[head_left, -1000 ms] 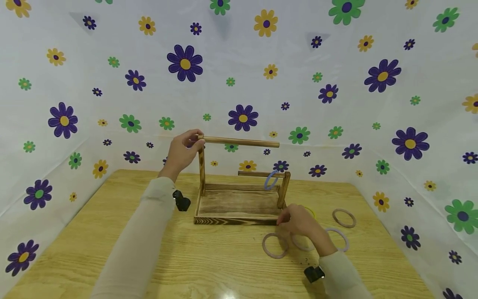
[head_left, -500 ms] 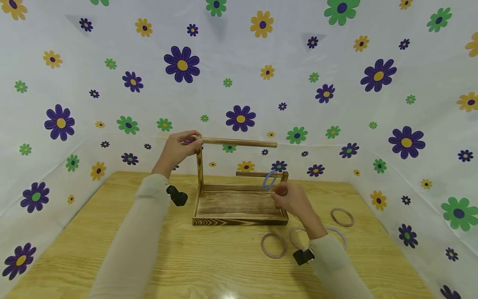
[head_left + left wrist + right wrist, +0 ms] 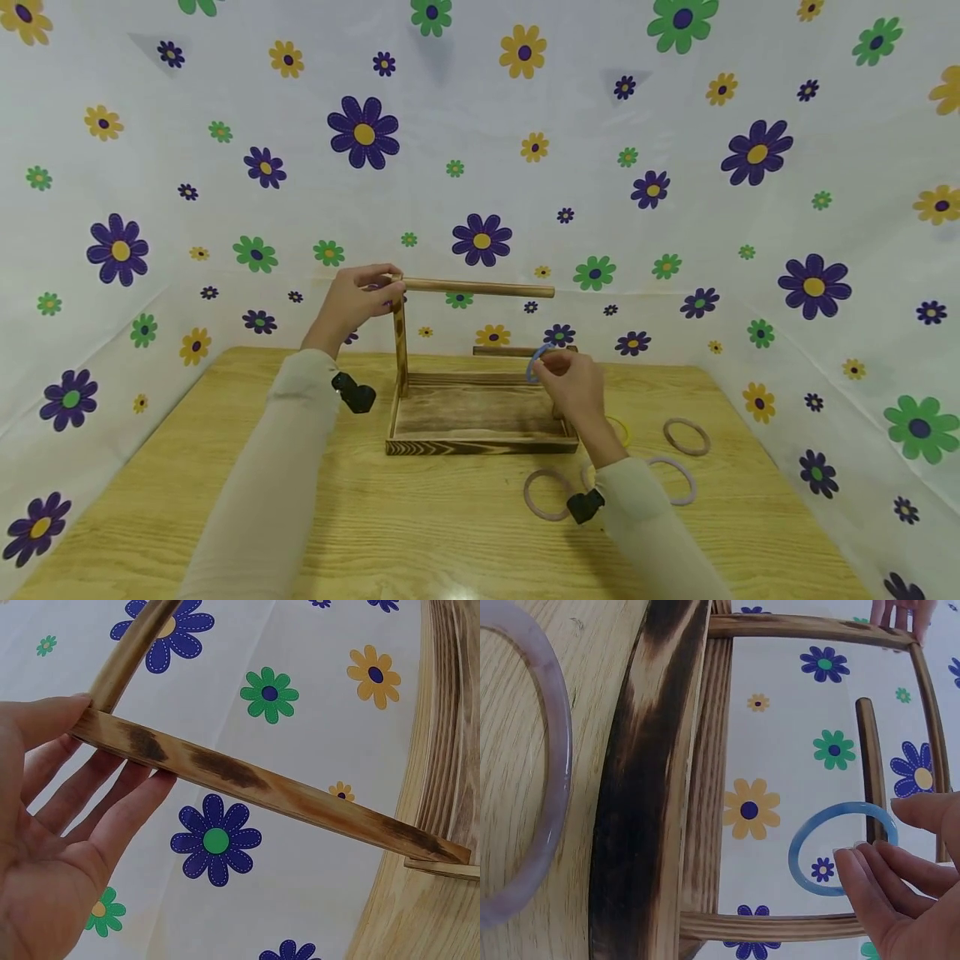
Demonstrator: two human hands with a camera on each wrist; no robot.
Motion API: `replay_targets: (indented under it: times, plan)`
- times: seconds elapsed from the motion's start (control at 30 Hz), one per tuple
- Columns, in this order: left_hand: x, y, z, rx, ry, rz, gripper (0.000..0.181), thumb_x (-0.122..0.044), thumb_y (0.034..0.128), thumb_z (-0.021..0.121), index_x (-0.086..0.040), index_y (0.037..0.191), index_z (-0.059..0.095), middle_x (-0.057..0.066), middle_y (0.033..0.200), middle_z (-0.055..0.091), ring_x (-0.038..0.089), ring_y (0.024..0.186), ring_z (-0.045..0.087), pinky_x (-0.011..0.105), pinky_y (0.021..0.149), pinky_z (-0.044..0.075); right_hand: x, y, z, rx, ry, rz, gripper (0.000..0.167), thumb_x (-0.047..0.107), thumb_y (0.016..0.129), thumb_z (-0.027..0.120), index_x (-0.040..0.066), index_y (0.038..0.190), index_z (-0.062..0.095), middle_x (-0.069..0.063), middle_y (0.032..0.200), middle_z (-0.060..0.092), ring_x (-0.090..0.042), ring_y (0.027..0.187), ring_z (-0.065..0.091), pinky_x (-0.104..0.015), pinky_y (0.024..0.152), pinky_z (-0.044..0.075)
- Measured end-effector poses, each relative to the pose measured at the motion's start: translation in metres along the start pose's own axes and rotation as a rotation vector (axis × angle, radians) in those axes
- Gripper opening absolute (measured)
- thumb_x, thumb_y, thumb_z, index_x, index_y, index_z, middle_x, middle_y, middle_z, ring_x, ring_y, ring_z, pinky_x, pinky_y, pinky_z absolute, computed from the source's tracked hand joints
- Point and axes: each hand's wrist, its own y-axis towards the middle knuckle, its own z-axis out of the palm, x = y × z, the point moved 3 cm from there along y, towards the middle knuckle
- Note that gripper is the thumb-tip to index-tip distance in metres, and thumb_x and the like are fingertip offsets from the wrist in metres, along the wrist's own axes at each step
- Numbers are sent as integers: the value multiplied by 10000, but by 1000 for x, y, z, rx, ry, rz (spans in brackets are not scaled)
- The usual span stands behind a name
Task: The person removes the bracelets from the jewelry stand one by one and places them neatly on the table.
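Note:
A wooden rack with a shallow tray base (image 3: 480,447) stands on the table. My left hand (image 3: 352,302) grips the top of its left post (image 3: 247,776), where the upper bar (image 3: 480,288) begins, thumb on one side and fingers on the other. A blue bangle (image 3: 802,844) hangs round the lower bar (image 3: 868,742) near the right post. My right hand (image 3: 573,387) is at that bangle, its right side between the thumb (image 3: 934,817) and the fingers. In the head view this hand hides most of the right post and part of the bangle.
Loose bangles lie on the table right of the rack: a brownish bangle (image 3: 687,437), a yellow bangle (image 3: 624,429), a pale lilac bangle (image 3: 686,479) and a mauve bangle (image 3: 528,500). Another is partly hidden by the right wrist. A flowered cloth (image 3: 480,108) surrounds the table.
My right hand has risen from the tray's front right corner to the blue bangle on the lower bar. The left hand keeps its grip on the left post.

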Motion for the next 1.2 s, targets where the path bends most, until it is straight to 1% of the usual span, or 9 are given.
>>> replay_targets:
  times: [0.2,0.33,0.4,0.43,0.53,0.63,0.67,1.07,1.2]
  plan:
    - [2,-1,1,-7,-9,2,495,-357,994,701,-74,1392,618,172,1385,631,173,1121,661,376,994,585,1,2,7,-24,-7,19,268,269,894,810,5,937,804,-173,907,793,-317,810,748,-422,731,602]
    - [3,-1,1,-12,-14,-4,486,-349,995,701,-82,1394,623,173,1385,634,202,1137,661,377,990,589,0,3,10,-20,-39,54,261,267,888,808,8,922,811,-171,907,793,-317,813,745,-424,730,600]
    - [2,-1,1,-8,-18,-9,475,-335,1002,694,-87,1400,622,176,1397,628,239,1172,655,386,999,585,-1,3,11,-14,-53,74,255,258,884,802,5,924,811,-172,906,792,-319,817,746,-433,736,604]
    - [-2,-4,2,-3,-19,-17,462,-315,1009,685,-83,1402,620,184,1405,622,260,1190,650,400,1010,579,-2,2,11,-11,-59,82,251,251,883,797,4,925,809,-174,902,791,-320,817,747,-439,740,606]
    - [-1,-4,2,1,-25,-19,466,-305,1013,679,-81,1415,609,186,1421,610,285,1225,636,402,1016,576,-3,1,11,-10,-66,93,235,234,876,785,5,928,807,-174,896,789,-321,818,747,-452,752,607]
    - [0,-4,3,3,-27,-17,484,-309,1014,675,-72,1429,595,184,1428,603,283,1233,633,390,1013,577,-2,1,11,-13,-61,91,229,230,879,781,8,928,808,-173,897,790,-322,821,747,-457,761,607]
    - [3,-2,3,0,-27,-9,496,-327,1009,682,-76,1429,596,177,1422,608,277,1226,637,377,1003,582,-2,0,11,-13,-58,91,227,228,880,781,9,930,809,-173,900,790,-323,825,748,-459,765,607]
    - [4,1,1,-6,-20,-13,464,-296,1021,668,-75,1423,598,174,1419,617,263,1211,635,397,1007,579,4,-1,10,11,-43,82,233,244,888,768,23,945,813,-155,945,794,-309,863,749,-446,782,611]
    - [4,0,1,-8,-7,-7,478,-314,1017,673,-72,1422,600,175,1421,615,247,1198,633,374,997,583,7,-1,10,26,-24,82,233,230,887,768,11,955,806,-167,966,791,-306,869,747,-433,777,614]
